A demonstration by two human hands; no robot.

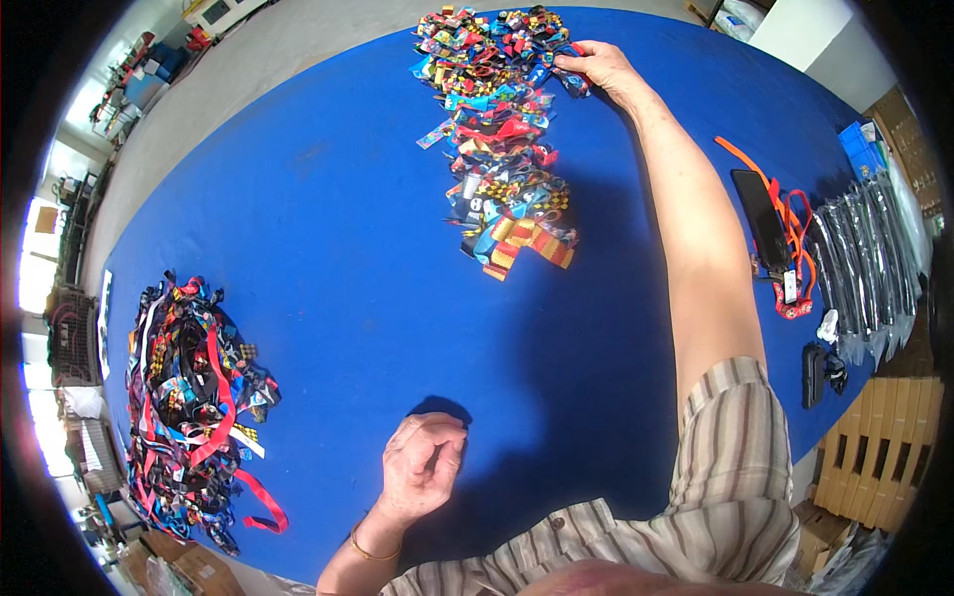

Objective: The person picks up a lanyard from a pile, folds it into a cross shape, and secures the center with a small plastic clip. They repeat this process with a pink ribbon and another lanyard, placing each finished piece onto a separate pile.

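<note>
My right hand (602, 70) reaches to the far edge of the blue table, thumb and fingers closed on a small folded ribbon (571, 81) with a dark and blue pattern. It is at the right side of a long pile of folded, many-coloured ribbons (497, 134) that runs toward me. At the pile's near end lies a red-and-gold ribbon (527, 241). Low in the middle, my left hand (425, 462) is curled closed just over the table, with nothing visible in it. To its left lies a heap of loose printed ribbon strips (189, 397), some plain red.
On the right are a black phone (761, 219), an orange lanyard (798, 223), a row of clear-wrapped dark packets (867, 263), a small black case (814, 375) and a blue box (863, 149). Stacked cardboard (884, 452) stands beyond the table (338, 248).
</note>
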